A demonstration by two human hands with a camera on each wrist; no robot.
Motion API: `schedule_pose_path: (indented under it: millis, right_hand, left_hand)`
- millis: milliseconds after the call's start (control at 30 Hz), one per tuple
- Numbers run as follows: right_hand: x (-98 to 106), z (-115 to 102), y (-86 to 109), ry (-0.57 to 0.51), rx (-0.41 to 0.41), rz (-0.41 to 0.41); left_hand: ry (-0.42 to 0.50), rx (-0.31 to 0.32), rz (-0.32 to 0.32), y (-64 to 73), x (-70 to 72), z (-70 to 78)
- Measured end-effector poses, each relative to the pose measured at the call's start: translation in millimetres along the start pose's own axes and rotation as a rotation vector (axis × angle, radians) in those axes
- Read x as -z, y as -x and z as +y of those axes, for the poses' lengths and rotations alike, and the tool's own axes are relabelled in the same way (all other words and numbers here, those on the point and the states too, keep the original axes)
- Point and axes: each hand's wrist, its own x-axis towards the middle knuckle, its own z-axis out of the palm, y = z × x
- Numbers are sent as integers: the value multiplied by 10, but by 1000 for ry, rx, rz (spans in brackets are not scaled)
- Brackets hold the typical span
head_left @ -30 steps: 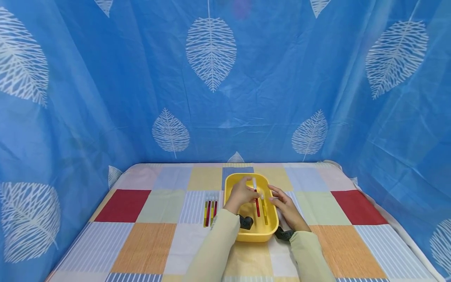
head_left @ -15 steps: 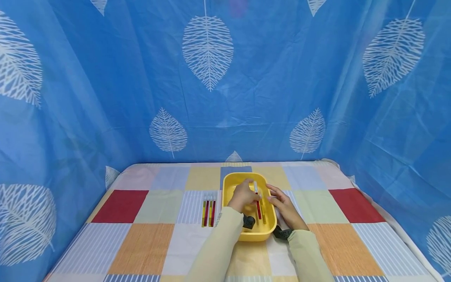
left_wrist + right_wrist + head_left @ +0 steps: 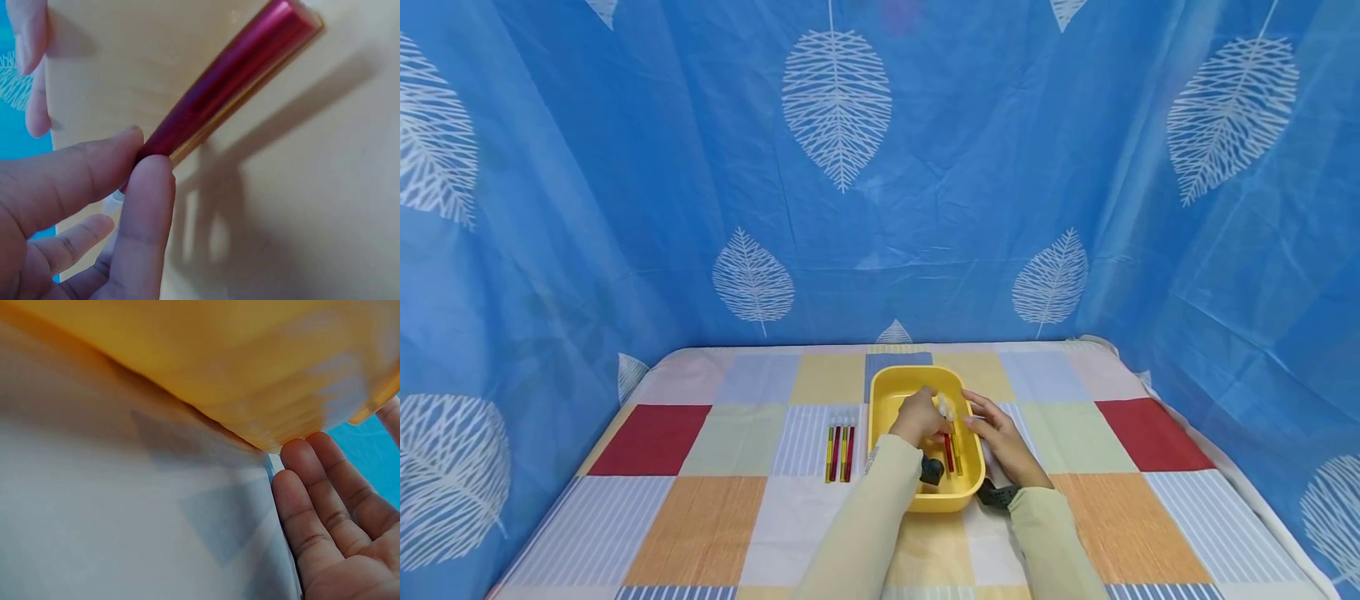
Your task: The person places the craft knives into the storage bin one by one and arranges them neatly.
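My left hand (image 3: 920, 417) reaches into a yellow tray (image 3: 880, 385). Between its thumb and forefinger it pinches a slim metallic red pen (image 3: 231, 75), close to the pale cap end. Right beside that pen lies a yellow pen (image 3: 957, 454), seen as a gold strip (image 3: 250, 92) along the red one in the left wrist view. My right hand (image 3: 1006, 437) rests at the tray's right side, fingers nearly straight. In the right wrist view its fingertips (image 3: 301, 453) are against the tray's outer wall (image 3: 237, 369).
Left of the tray, several red and yellow pens (image 3: 844, 454) with clear caps lie in a row on the patchwork cloth (image 3: 730, 442). A black wrist device (image 3: 931, 471) on the left arm overlaps the tray floor. A blue leaf-patterned curtain (image 3: 880, 208) surrounds the table.
The red pen has shifted slightly toward the near end and closer to the yellow pen, the left hand moving with it. The right hand stays at the tray's side. The head view has shifted slightly.
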Motion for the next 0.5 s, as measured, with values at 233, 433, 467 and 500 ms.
schedule_pose_path:
  millis: [233, 433, 467, 500]
  right_hand:
    - [13, 38, -13, 34, 14, 2]
    - [24, 37, -21, 58, 16, 14]
    - [28, 37, -22, 56, 13, 16]
    - [30, 37, -24, 54, 11, 19]
  left_hand:
    - [6, 41, 1, -51, -19, -26]
    - [27, 73, -9, -99, -36, -47]
    - [29, 70, -10, -97, -41, -48]
    - [35, 76, -12, -102, -49, -50]
